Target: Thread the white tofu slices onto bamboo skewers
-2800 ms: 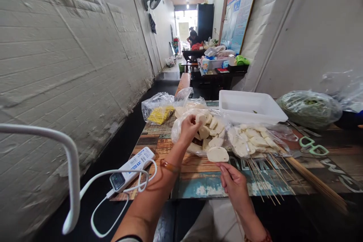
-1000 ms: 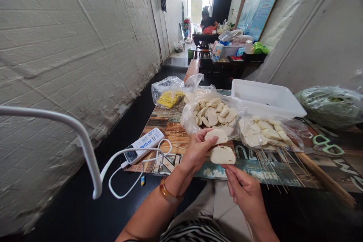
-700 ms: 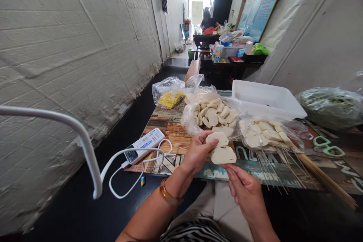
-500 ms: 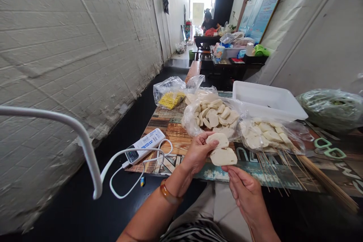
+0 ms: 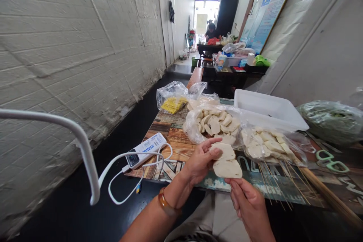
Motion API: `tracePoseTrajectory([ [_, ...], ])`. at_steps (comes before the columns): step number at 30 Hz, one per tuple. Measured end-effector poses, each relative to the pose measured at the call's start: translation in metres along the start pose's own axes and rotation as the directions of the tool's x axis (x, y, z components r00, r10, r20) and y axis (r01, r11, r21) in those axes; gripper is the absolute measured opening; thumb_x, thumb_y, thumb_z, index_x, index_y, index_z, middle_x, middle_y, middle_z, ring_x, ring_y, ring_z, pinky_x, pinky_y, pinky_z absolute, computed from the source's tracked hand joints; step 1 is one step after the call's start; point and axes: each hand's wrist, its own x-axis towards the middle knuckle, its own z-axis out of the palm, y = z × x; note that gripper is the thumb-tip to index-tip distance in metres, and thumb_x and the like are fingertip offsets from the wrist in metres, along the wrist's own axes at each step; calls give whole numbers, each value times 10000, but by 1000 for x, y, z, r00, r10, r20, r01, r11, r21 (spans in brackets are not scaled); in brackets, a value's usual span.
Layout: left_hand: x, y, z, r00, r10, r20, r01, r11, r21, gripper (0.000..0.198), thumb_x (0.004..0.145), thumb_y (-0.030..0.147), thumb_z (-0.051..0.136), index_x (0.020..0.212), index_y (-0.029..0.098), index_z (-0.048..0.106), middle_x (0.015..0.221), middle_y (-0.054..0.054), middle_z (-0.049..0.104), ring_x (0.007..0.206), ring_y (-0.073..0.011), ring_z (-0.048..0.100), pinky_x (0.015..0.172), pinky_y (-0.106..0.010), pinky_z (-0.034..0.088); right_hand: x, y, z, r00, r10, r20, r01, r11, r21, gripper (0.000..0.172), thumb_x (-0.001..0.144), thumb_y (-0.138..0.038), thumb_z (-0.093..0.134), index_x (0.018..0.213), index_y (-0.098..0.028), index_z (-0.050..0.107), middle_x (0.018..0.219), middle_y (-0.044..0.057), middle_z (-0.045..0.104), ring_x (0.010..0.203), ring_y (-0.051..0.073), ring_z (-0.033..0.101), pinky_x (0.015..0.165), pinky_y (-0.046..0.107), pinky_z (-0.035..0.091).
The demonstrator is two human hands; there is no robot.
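My left hand (image 5: 200,160) pinches the upper of two pale, flat food slices (image 5: 224,152) between thumb and fingers. The lower slice (image 5: 227,169) hangs directly beneath it, their edges meeting. Just under the lower slice, my right hand (image 5: 248,200) is closed with its fingertips at the slice's bottom edge, on what seems to be a thin bamboo skewer, mostly hidden by the fingers. Behind my hands lies an opened plastic bag of similar slices (image 5: 215,124). To its right, skewered slices (image 5: 265,143) rest on plastic, their sticks (image 5: 269,181) pointing toward me.
On the patterned table (image 5: 178,136) are a white power bank (image 5: 146,150) with a cable, a bag of yellow packets (image 5: 173,104), a white tub (image 5: 269,107), green-handled scissors (image 5: 331,160) and a bundle of skewers (image 5: 329,193). A person (image 5: 212,32) sits farther back.
The view has tilted up slightly, so everything sits lower in the picture. The two slices have come closer together, the gap between them closing. Both hands keep their hold.
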Motion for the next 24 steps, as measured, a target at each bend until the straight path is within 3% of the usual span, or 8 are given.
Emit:
tracePoseTrajectory([
  [4, -5, 2, 3, 999, -4, 41, 3, 1000, 13, 578, 638, 494, 821, 1066, 122, 710, 846, -104, 718, 701, -158, 635, 631, -231, 469, -4, 4, 0, 996, -87, -18, 86, 994, -69, 389, 863, -545, 574, 819, -180, 702, 413, -77, 430, 346, 93, 370, 368, 216, 302],
  [9, -15, 2, 8, 996, 13, 83, -21, 995, 94, 507, 639, 517, 810, 920, 99, 756, 767, -94, 708, 640, -135, 596, 607, -215, 443, -7, 10, -2, 990, -143, -12, 139, 978, -155, 385, 868, -540, 566, 773, -197, 714, 421, -61, 482, 348, 102, 424, 387, 218, 347],
  [12, -23, 5, 9, 996, 57, 68, -68, 982, 178, 442, 661, 474, 808, 934, 128, 768, 806, -81, 720, 691, -144, 603, 644, -216, 447, -10, 16, -5, 980, -201, 6, 199, 964, -177, 386, 862, -542, 574, 741, -205, 717, 433, -49, 518, 356, 108, 455, 408, 221, 383],
  [20, -42, 12, 14, 968, 146, 206, -225, 868, 443, 333, 792, 403, 700, 1026, 176, 767, 988, -104, 750, 860, -223, 658, 748, -266, 484, -18, 28, -8, 956, -292, -22, 290, 956, -46, 329, 877, -472, 607, 720, -201, 708, 482, -34, 532, 395, 105, 460, 438, 221, 391],
  [24, -48, 17, 19, 956, 162, 244, -263, 842, 470, 326, 808, 391, 676, 1043, 183, 765, 1031, -116, 750, 923, -264, 679, 795, -305, 504, -16, 27, -9, 937, -346, -42, 340, 934, -110, 414, 889, -454, 603, 568, -195, 636, 463, -24, 520, 402, 102, 459, 448, 230, 359],
])
